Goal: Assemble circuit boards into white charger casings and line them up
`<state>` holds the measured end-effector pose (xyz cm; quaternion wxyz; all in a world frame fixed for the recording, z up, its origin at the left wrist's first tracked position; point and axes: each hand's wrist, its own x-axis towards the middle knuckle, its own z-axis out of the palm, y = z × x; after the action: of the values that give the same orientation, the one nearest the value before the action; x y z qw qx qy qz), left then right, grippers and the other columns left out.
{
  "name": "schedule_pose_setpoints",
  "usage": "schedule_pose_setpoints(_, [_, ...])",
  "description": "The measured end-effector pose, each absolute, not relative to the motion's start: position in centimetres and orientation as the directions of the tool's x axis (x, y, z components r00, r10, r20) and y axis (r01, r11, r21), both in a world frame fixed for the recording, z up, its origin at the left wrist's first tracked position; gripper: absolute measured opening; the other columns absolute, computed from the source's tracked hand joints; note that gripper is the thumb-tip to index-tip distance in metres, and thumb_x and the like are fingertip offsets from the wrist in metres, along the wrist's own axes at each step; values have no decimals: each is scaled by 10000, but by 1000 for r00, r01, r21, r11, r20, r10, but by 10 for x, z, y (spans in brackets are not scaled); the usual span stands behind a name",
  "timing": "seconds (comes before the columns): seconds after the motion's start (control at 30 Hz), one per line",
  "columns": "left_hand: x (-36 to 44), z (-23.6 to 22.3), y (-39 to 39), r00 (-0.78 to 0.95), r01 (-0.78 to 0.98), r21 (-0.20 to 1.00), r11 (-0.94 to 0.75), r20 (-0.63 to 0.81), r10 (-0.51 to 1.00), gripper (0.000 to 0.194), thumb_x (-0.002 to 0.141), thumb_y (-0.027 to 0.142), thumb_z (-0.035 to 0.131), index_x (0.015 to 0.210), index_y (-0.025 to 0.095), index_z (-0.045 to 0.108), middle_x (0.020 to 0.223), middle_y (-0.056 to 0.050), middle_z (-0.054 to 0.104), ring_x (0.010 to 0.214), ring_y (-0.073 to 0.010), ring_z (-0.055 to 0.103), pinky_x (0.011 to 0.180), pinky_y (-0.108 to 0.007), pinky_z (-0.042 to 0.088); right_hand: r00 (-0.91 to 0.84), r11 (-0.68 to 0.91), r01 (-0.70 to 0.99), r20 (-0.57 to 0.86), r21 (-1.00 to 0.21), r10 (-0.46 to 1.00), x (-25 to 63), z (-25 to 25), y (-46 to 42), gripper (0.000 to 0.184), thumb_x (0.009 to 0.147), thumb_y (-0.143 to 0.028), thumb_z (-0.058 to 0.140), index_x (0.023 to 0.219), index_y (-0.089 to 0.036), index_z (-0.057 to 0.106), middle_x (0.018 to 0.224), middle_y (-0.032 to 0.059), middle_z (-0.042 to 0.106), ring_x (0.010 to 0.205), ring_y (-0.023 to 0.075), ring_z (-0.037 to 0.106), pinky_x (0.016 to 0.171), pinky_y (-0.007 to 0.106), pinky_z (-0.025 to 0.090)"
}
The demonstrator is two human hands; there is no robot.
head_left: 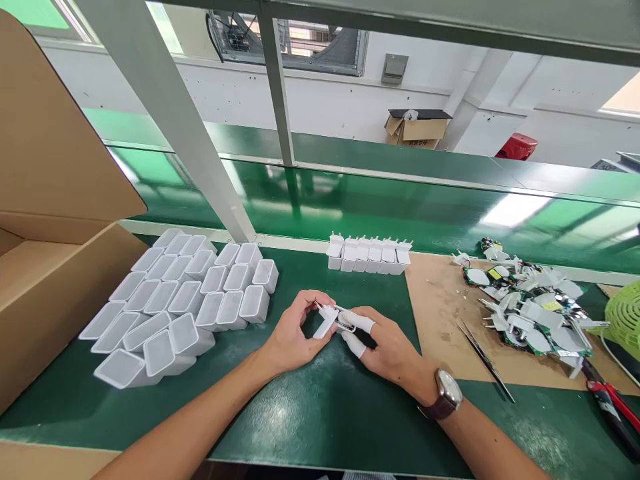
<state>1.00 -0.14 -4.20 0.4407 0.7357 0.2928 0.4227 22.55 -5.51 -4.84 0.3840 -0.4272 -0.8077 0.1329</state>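
Over the middle of the green bench, both hands meet on one small white plastic-and-circuit-board part [327, 321]. My left hand [300, 330] pinches its left side between thumb and fingers. White finger covers are on the thumb and index finger of my right hand [385, 343], which grips the right side. Those fingers hide some of the part. Behind the hands stands a row of white housings [367, 257] with raised white pieces and thin prongs on top. To the left, many white open-topped plastic cases [187, 297] stand close together.
An open cardboard box [75, 287] stands at left. At right, a brown board [440, 320] bears a heap of circuit boards with white pieces [540, 307] and tweezers [485, 360]. Red-and-black pliers [613, 407] and a green mesh object [624, 319] lie further right. A grey post [200, 147] rises behind.
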Motion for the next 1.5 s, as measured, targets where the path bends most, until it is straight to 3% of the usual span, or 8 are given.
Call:
schedule_pose_setpoints(0.27, [9,-43,-1,492,71,899,-432,346,799,454,906,200,718,1282,260,471,1149,-77,613,1081,-213,643,977,-397,536,-350,500,548,359,-671,865,224,-46,-54,423,965,-179,526,1374,-265,591,1249,124,649,1139,272,638,971,475,580])
schedule_pose_setpoints(0.43, [16,-45,-5,490,22,866,-500,427,760,1094,751,307,906,1593,343,208,1372,-128,510,1227,-284,596,1020,-457,551,-175,1,-22,5,-1000,985,220,-46,-48,325,965,-415,553,1173,-214,702,1021,85,732,924,245,703,797,404,627])
schedule_pose_setpoints(0.63, [22,-52,-8,416,148,768,-623,523,744,857,798,441,857,1511,339,393,1248,-89,594,1118,-266,630,920,-433,591,-287,-307,-370,-206,-877,935,214,-38,-48,344,875,-537,661,890,-200,728,801,46,730,715,231,698,704,403,623])
schedule_pose_setpoints(0.83, [17,-43,-7,445,150,783,-604,492,748,853,784,495,853,1499,306,426,1323,-117,595,1150,-287,635,961,-463,586,-187,-216,-264,-170,-940,968,214,-42,-47,371,883,-540,646,998,-192,703,900,73,740,819,259,716,773,439,632])
schedule_pose_setpoints(0.93, [15,-34,-6,484,104,818,-566,456,747,737,879,437,779,1522,295,448,1477,-142,532,1301,-315,571,1032,-483,557,-34,135,23,134,-991,990,216,-46,-50,243,887,-387,683,1072,-231,667,1101,77,705,1009,251,680,927,446,590])
schedule_pose_setpoints(1.03, [12,-28,-1,526,90,842,-532,413,743,389,1015,305,597,1403,293,623,1486,-114,567,1351,-290,561,1095,-499,521,-36,356,326,364,-876,931,218,-49,-55,282,876,-263,692,1145,-243,608,1186,89,627,1015,227,623,940,438,561])
schedule_pose_setpoints(1.2, [11,-27,4,633,50,769,-638,470,615,269,930,251,730,1193,295,767,1408,-98,663,1305,-305,595,1074,-553,523,-189,249,327,195,-911,962,223,-55,-52,980,786,-306,816,1574,-245,238,1142,71,611,786,166,562,756,379,572])
schedule_pose_setpoints(1.5, [21,-24,-4,576,45,492,-870,699,425,343,837,77,752,1136,226,678,1223,-144,730,1139,-292,691,956,-534,588,-264,220,300,141,-928,954,220,-61,-45,985,757,-286,836,1578,-206,297,1009,30,649,815,187,619,802,399,568])
